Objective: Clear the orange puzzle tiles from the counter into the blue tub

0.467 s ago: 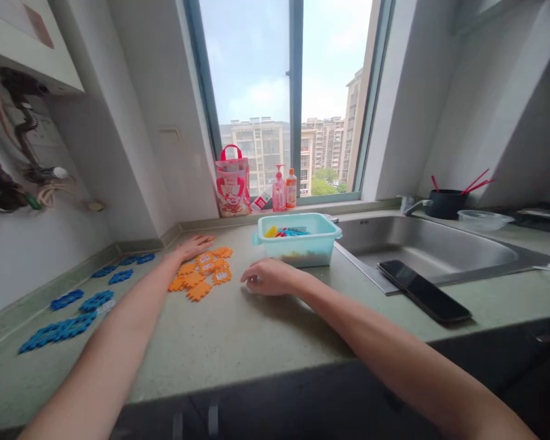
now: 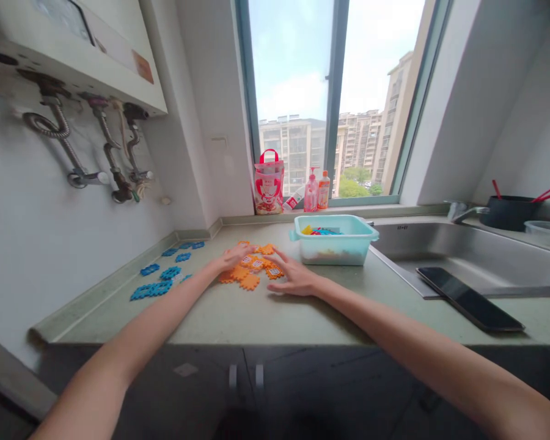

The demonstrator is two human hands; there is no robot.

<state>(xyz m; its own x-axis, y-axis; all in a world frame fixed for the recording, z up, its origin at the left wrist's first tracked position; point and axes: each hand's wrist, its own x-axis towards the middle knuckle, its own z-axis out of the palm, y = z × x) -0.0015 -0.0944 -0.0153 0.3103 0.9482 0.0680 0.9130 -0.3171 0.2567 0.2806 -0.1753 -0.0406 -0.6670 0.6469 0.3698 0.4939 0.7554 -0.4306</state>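
Observation:
Several orange interlocking toy pieces point(image 2: 249, 282) with toothed edges lie in a loose heap on the counter, a few with white printed squares. My left hand point(image 2: 235, 256) rests over the heap's far left side, its fingers stretched out and touching pieces. At the heap's right edge is my right hand point(image 2: 294, 277), open, fingers and thumb spread apart, with nothing in it. Blue toothed pieces point(image 2: 170, 273) lie flat in groups to the left, by the wall. Behind my right hand stands a light turquoise plastic tub point(image 2: 334, 249) holding yellow, red and blue pieces.
A steel sink point(image 2: 467, 250) lies to the right, with a black phone point(image 2: 470, 299) across its near rim. On the windowsill side stand a pink bag point(image 2: 269, 186), a pump bottle point(image 2: 311, 192) and an orange-capped bottle point(image 2: 323, 190). A water heater point(image 2: 82, 55) hangs upper left.
The view has swung left, showing more of the heater. My right hand has opened its fingers and come up to the orange heap. My left hand stays at the heap's far left.

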